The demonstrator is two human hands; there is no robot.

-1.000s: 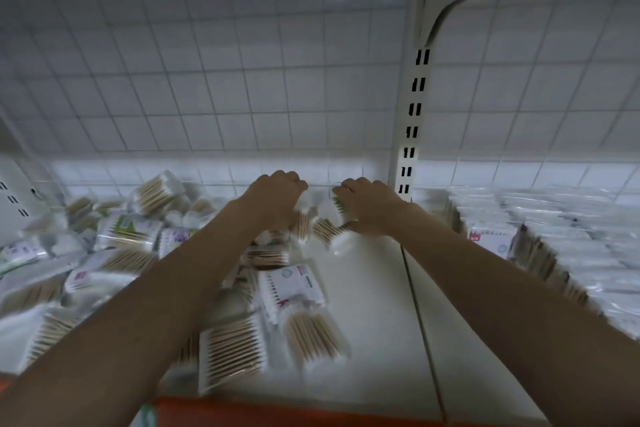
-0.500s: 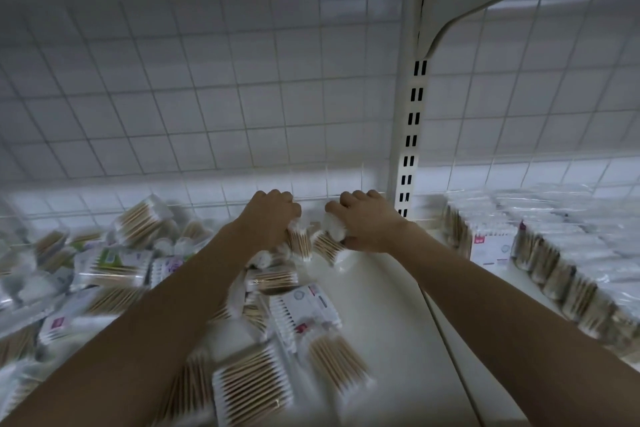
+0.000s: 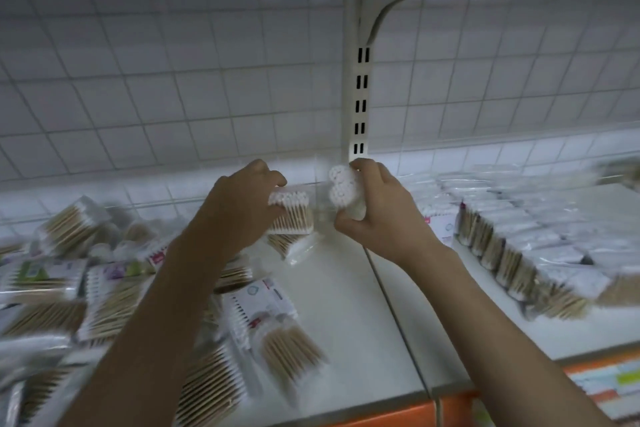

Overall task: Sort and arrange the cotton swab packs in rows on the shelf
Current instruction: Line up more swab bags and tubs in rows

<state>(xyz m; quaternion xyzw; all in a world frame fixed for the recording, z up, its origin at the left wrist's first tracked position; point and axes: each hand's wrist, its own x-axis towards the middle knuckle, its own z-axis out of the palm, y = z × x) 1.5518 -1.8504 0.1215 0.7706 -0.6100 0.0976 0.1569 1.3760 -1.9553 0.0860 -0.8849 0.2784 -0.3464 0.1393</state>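
Your left hand [image 3: 242, 208] and right hand [image 3: 374, 215] each grip 1 swab pack [image 3: 289, 213] over the white shelf [image 3: 346, 305], tiled wall [image 3: 173, 80] behind, neat rows [image 3: 519, 243] right.

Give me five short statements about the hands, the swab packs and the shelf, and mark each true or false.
1. Each hand holds a cotton swab pack. True: the left hand holds a flat pack, and the right hand holds a pack end-on.
2. The packs to the left lie in neat rows. False: the loose packs lie in a jumbled heap.
3. The packs to the right stand in rows. True: see the arranged rows.
4. The shelf surface is black. False: it is white.
5. The hands are at the shelf's front edge. False: they are near the back, by the slotted upright.
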